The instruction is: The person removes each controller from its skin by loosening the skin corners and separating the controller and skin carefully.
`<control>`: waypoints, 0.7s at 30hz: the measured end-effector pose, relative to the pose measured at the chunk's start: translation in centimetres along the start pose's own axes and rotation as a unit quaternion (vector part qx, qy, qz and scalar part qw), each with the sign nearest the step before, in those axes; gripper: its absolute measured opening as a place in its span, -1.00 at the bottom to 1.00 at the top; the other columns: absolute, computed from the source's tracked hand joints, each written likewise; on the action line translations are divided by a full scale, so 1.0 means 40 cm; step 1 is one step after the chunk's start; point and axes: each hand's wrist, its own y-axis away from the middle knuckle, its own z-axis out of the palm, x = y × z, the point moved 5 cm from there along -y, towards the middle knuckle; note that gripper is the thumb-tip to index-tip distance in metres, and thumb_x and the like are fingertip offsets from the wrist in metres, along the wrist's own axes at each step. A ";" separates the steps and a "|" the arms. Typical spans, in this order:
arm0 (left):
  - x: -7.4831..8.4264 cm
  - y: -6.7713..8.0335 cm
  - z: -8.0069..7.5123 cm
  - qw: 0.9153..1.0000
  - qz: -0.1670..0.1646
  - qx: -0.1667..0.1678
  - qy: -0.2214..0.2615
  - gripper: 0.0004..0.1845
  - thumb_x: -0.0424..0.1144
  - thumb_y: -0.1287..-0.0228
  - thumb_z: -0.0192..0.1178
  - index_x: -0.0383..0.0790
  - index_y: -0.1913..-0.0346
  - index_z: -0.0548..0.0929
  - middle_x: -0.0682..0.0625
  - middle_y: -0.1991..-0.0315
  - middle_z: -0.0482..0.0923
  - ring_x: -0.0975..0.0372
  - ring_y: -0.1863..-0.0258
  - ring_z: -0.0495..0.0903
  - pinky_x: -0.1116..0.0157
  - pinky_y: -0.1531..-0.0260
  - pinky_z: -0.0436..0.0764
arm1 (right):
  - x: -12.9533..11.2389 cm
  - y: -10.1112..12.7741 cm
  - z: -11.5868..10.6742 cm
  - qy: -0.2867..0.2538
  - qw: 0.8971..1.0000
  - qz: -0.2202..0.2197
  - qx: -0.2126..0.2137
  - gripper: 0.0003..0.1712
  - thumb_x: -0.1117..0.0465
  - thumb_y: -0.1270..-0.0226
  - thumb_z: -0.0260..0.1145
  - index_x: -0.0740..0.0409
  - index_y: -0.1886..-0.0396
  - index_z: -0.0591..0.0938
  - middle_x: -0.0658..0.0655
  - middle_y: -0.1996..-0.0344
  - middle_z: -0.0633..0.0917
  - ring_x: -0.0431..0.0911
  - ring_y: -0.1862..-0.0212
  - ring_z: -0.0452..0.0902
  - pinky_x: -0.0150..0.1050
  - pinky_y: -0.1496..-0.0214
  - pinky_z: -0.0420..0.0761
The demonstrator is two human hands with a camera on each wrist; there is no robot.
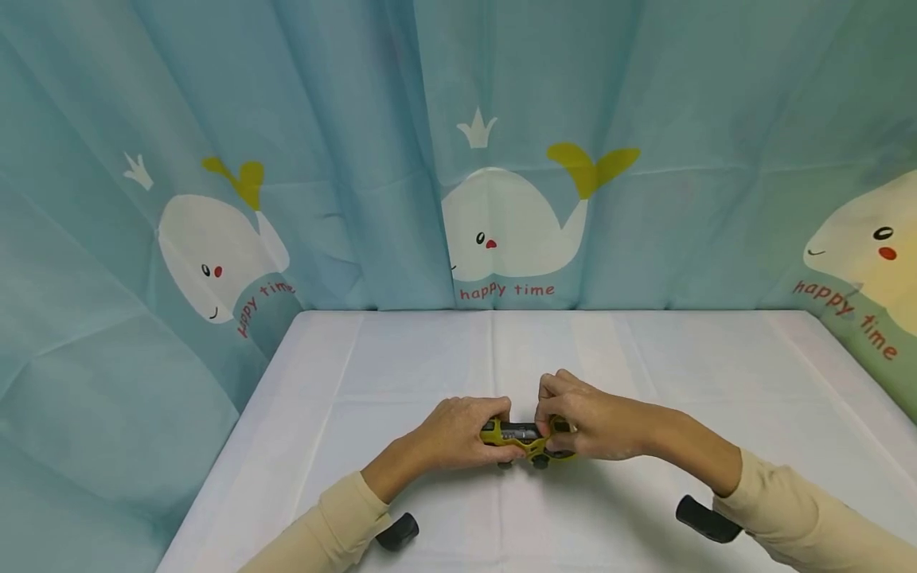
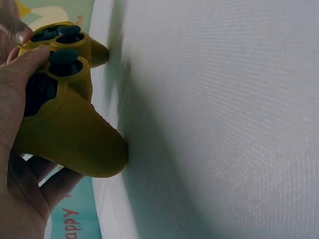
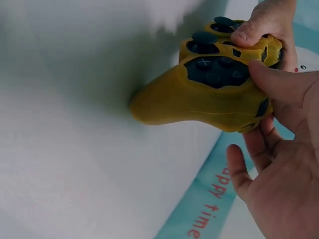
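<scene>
- Fingers of the left hand (image 1: pixel 458 436) curl round the left grip of the yellow game controller (image 1: pixel 528 438); the thumb lies over its top face.
- Right hand (image 1: pixel 583 422) grasps the right grip, thumb across the buttons.
- Controller's long axis runs left to right, its handle tips pointing down at the white tablecloth (image 1: pixel 645 358), near the table's near edge.
- Whale curtain (image 1: pixel 501 231) hangs behind, at the far side.

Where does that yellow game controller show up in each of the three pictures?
Head view: yellow game controller low centre, between both hands.
Left wrist view: controller at left edge, its grip touching the white tablecloth.
Right wrist view: controller upper right, held over the cloth.
Shared landmark: the blue "happy time" curtain.
</scene>
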 end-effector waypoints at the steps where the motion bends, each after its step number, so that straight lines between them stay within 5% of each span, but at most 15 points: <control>1: -0.001 0.002 0.001 1.000 -0.001 -0.002 0.000 -0.61 0.16 -0.23 0.43 0.06 0.31 0.44 0.32 0.49 0.44 0.46 0.61 0.38 0.47 0.67 0.34 | 0.002 0.002 0.001 -0.014 1.000 0.000 0.000 -0.85 0.19 -0.36 0.45 -0.15 0.34 0.64 -0.16 0.26 0.38 -0.17 0.10 0.26 -0.20 0.06 0.42; 6: -0.008 0.002 0.002 1.000 -0.006 -0.014 0.016 -0.61 0.15 -0.23 0.43 0.06 0.31 0.44 0.30 0.51 0.46 0.45 0.61 0.38 0.47 0.67 0.34 | 0.009 0.023 0.005 -0.043 0.999 -0.009 0.030 -0.90 0.11 -0.39 0.42 -0.18 0.33 0.66 -0.14 0.27 0.37 -0.15 0.07 0.25 -0.20 0.04 0.41; 11: -0.016 -0.002 0.004 0.999 -0.011 -0.027 0.027 -0.60 0.15 -0.22 0.44 0.05 0.31 0.44 0.31 0.52 0.47 0.46 0.62 0.39 0.47 0.67 0.35 | 0.018 0.049 0.010 -0.025 0.996 -0.013 0.081 -0.87 0.08 -0.37 0.44 -0.23 0.33 0.63 -0.16 0.23 0.39 -0.18 0.05 0.26 -0.23 0.05 0.44; 17: -0.011 -0.017 -0.012 1.000 -0.005 0.000 0.013 -0.60 0.15 -0.19 0.46 0.06 0.30 0.46 0.31 0.50 0.50 0.46 0.60 0.41 0.46 0.66 0.37 | 0.043 0.082 -0.005 0.012 0.989 0.002 0.147 -0.81 0.07 -0.31 0.50 -0.29 0.35 0.61 -0.19 0.25 0.39 -0.23 0.08 0.26 -0.25 0.12 0.41; 21: -0.010 -0.007 -0.002 1.000 -0.013 -0.011 0.023 -0.61 0.14 -0.18 0.47 0.06 0.31 0.46 0.33 0.48 0.51 0.47 0.60 0.42 0.48 0.66 0.38 | 0.057 0.103 0.014 0.009 0.987 0.002 0.158 -0.88 -0.02 -0.37 0.43 -0.29 0.31 0.62 -0.21 0.25 0.40 -0.26 0.08 0.28 -0.21 0.13 0.44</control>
